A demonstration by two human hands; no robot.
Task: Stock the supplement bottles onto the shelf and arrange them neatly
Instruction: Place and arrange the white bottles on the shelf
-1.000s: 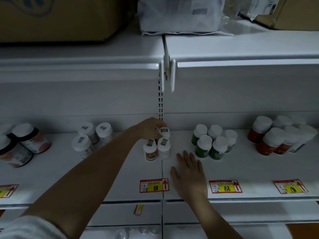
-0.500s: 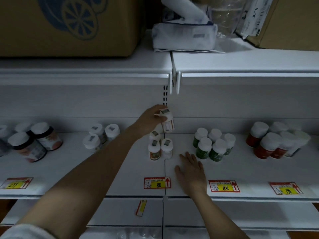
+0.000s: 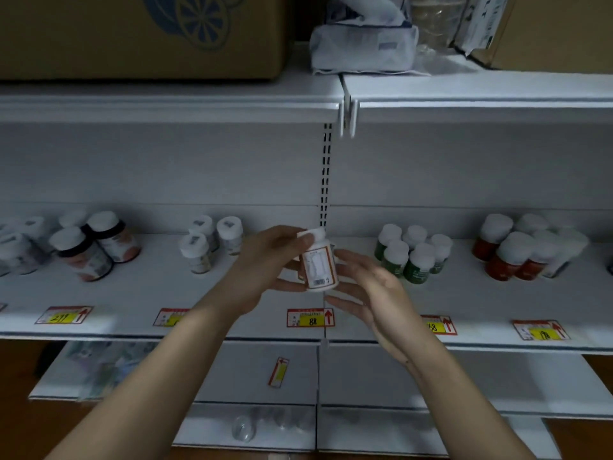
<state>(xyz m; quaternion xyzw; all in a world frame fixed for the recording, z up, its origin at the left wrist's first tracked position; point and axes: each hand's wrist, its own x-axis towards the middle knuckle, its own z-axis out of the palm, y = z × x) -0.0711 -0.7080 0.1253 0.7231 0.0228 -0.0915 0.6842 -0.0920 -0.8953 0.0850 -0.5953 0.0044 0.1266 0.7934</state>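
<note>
My left hand grips a small white-capped supplement bottle with an orange-edged label, held upright in front of the white shelf. The thumb lies near the cap. My right hand is lifted beside the bottle's right side, fingers nearly straight, fingertips at or near the label; I cannot tell if they touch. The other bottles of this group are hidden behind my hands.
On the shelf stand green bottles, red bottles, small white bottles and dark jars. A price tag reading 88 marks the front edge. A loose tag lies on the lower shelf. Cardboard boxes sit above.
My left hand lifted one bottle off the group and brought it toward me. My right hand left the shelf surface and rose beside the bottle.
</note>
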